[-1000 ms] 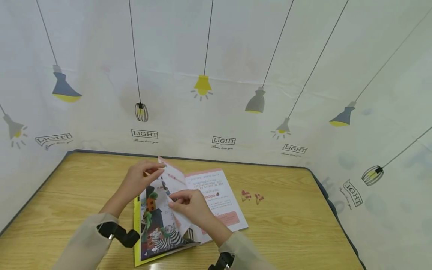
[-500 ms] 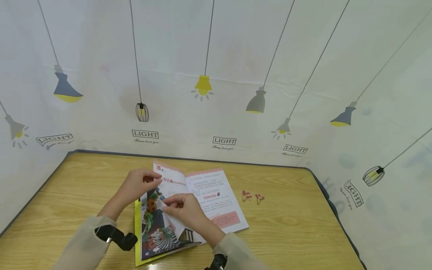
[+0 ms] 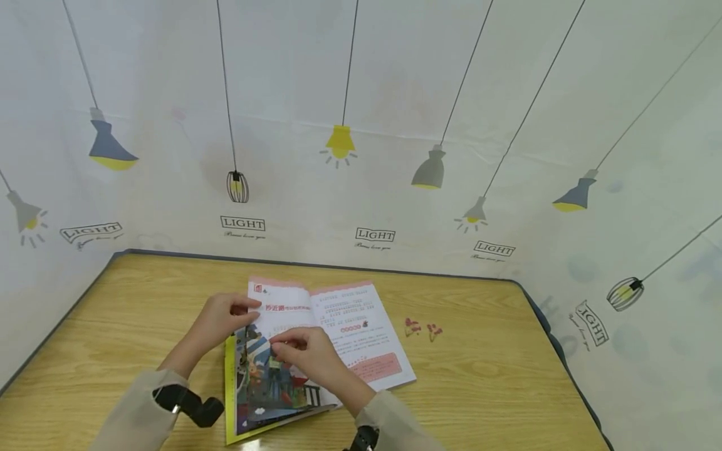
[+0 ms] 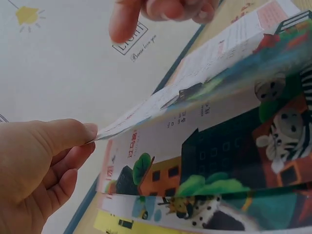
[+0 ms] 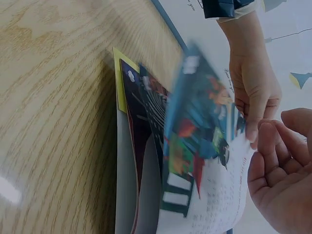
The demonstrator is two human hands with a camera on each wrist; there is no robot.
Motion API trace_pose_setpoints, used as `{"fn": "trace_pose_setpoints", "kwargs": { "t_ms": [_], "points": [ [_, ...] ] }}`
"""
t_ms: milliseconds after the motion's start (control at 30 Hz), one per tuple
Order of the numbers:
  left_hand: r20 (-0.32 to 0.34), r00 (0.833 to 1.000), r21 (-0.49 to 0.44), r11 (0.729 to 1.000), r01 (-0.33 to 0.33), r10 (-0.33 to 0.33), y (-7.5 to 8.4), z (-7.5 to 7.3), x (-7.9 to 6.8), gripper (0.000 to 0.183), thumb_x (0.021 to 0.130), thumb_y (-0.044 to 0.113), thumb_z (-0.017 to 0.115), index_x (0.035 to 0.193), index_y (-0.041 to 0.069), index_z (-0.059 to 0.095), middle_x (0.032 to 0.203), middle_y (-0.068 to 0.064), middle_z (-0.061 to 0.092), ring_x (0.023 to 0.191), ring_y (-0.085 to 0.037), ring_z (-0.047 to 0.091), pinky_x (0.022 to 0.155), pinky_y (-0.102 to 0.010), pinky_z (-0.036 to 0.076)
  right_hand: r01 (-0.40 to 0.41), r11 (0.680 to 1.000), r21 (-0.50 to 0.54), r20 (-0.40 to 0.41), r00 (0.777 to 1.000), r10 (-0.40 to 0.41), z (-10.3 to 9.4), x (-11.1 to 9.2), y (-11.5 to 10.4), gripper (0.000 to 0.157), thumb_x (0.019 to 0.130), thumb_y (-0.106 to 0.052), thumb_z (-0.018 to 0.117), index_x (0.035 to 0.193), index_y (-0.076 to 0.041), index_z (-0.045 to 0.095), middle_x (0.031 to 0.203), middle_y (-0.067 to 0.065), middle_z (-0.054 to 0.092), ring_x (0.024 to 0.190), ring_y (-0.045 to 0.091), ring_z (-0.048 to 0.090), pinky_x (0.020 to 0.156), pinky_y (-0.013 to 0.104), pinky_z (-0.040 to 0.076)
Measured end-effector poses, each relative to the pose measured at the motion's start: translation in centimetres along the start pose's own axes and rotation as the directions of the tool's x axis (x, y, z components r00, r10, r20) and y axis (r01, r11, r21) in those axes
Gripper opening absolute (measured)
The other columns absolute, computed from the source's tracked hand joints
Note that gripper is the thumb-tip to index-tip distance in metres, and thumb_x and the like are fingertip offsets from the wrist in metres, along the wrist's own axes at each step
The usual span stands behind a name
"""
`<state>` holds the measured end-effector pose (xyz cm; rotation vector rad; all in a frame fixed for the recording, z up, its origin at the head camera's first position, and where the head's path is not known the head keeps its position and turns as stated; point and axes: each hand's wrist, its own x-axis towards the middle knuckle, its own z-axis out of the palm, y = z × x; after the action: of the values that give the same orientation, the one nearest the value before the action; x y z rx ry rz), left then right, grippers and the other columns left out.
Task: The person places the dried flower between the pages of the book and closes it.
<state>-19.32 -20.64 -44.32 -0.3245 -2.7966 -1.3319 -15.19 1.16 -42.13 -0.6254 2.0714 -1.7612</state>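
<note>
An open picture book (image 3: pixel 355 332) with a yellow back cover lies on the wooden table. One of its pages (image 3: pixel 282 319), printed with a red heading and a colourful street scene, slants over the left side. My left hand (image 3: pixel 222 322) pinches this page's outer edge between thumb and fingers, as the left wrist view shows at its left hand (image 4: pixel 44 165). Over the page's middle hovers my right hand (image 3: pixel 310 354), its fingers loosely curved and apart from the paper in the right wrist view (image 5: pixel 282 165). Beneath, an animal picture with zebras (image 4: pixel 287 139) shows.
Two small red flower-like pieces (image 3: pixel 412 326) lie right of the book. The wooden table (image 3: pixel 496 376) has a dark edge strip at the back. Behind it hangs a pale cloth (image 3: pixel 282 94) printed with lamps.
The page has swung over to the left and flattened, exposing its heading and street picture. My left hand has moved down and slightly left with it. My right hand has shifted left and slightly down.
</note>
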Motion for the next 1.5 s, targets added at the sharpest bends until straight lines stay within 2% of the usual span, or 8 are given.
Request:
{"fn": "trace_pose_setpoints", "kwargs": {
  "t_ms": [100, 233, 467, 633, 800, 1067, 1200, 1500],
  "points": [
    [-0.003, 1.0, 0.002, 1.0, 0.015, -0.015, -0.6, 0.2, -0.2, 0.023, 0.085, 0.008, 0.067, 0.104, -0.003, 0.068, 0.089, -0.009, 0.064, 0.074, -0.017, 0.054, 0.062, -0.029, 0.047, 0.016, 1.0, 0.008, 0.0, 1.0, -0.016, -0.5, -0.6, -0.9, 0.022, 0.093, -0.004, 0.055, 0.105, 0.012, 0.064, 0.086, 0.031, 0.062, 0.076, 0.048, 0.057, 0.069, 0.05, 0.049],
    [0.001, 0.999, 0.001, 0.999, 0.048, -0.048, -1.5, 0.6, -0.5, 0.023, 0.085, 0.009, 0.067, 0.104, -0.003, 0.069, 0.091, -0.009, 0.064, 0.075, -0.017, 0.054, 0.063, -0.029, 0.047, -0.007, 1.0, 0.005, -0.041, 0.999, 0.008, -1.3, -0.8, -0.3, 0.021, 0.092, -0.004, 0.055, 0.104, 0.011, 0.065, 0.082, 0.027, 0.063, 0.07, 0.04, 0.06, 0.069, 0.054, 0.047],
    [0.015, 0.992, -0.013, 0.992, 0.125, -0.125, -2.8, 1.3, -1.0, 0.023, 0.085, 0.012, 0.067, 0.104, -0.002, 0.069, 0.092, -0.01, 0.064, 0.075, -0.018, 0.053, 0.064, -0.029, 0.046, -0.05, 0.998, -0.024, -0.107, 0.993, 0.047, -3.3, -1.0, 3.0, 0.022, 0.091, -0.009, 0.058, 0.105, 0.007, 0.066, 0.08, 0.019, 0.065, 0.064, 0.021, 0.06, 0.064, 0.042, 0.051],
    [0.024, 0.983, -0.023, 0.983, 0.183, -0.183, -3.3, 1.8, -1.2, 0.024, 0.086, 0.014, 0.067, 0.106, 0.0, 0.068, 0.094, -0.009, 0.062, 0.078, -0.02, 0.051, 0.067, -0.031, 0.045, -0.076, 0.995, -0.063, -0.135, 0.989, 0.067, -5.2, -2.1, 2.9, 0.022, 0.091, -0.007, 0.057, 0.104, 0.009, 0.066, 0.08, 0.023, 0.064, 0.068, 0.037, 0.061, 0.06, 0.041, 0.051],
    [0.017, 0.981, -0.023, 0.98, 0.195, -0.195, -4.0, 2.3, -1.3, 0.024, 0.086, 0.013, 0.066, 0.107, 0.001, 0.068, 0.096, -0.009, 0.061, 0.079, -0.02, 0.051, 0.067, -0.03, 0.045, -0.083, 0.991, -0.101, -0.167, 0.984, 0.065, -7.6, -3.1, 3.1, 0.021, 0.091, -0.002, 0.056, 0.103, 0.013, 0.064, 0.078, 0.025, 0.062, 0.067, 0.038, 0.06, 0.067, 0.053, 0.048],
    [0.005, 0.976, -0.026, 0.976, 0.216, -0.216, -4.9, 3.1, -1.6, 0.024, 0.086, 0.014, 0.067, 0.107, 0.003, 0.067, 0.102, -0.01, 0.06, 0.081, -0.019, 0.052, 0.068, -0.029, 0.045, -0.146, 0.983, -0.114, -0.269, 0.957, 0.111, -12.6, -4.9, 5.5, 0.026, 0.092, -0.004, 0.057, 0.11, 0.014, 0.06, 0.081, 0.02, 0.063, 0.074, 0.039, 0.06, 0.07, 0.05, 0.049],
    [-0.007, 0.976, -0.017, 0.976, 0.216, -0.216, -5.2, 3.4, -1.8, 0.023, 0.086, 0.014, 0.067, 0.107, 0.003, 0.067, 0.101, -0.011, 0.059, 0.083, -0.02, 0.051, 0.069, -0.03, 0.044, -0.176, 0.975, -0.134, -0.36, 0.926, 0.118, -14.9, -5.8, 6.7, 0.027, 0.091, -0.004, 0.058, 0.11, 0.015, 0.06, 0.081, 0.019, 0.064, 0.073, 0.032, 0.061, 0.067, 0.042, 0.051],
    [-0.039, 0.979, -0.004, 0.98, 0.199, -0.199, -5.9, 4.1, -2.1, 0.024, 0.086, 0.014, 0.067, 0.107, 0.004, 0.068, 0.093, -0.008, 0.051, 0.081, -0.02, 0.047, 0.067, -0.028, 0.041, -0.298, 0.941, -0.161, -0.574, 0.804, 0.157, -18.8, -7.8, 8.7, 0.023, 0.087, -0.003, 0.063, 0.105, 0.011, 0.065, 0.08, 0.018, 0.066, 0.068, 0.027, 0.062, 0.062, 0.035, 0.052]
  ]
}}
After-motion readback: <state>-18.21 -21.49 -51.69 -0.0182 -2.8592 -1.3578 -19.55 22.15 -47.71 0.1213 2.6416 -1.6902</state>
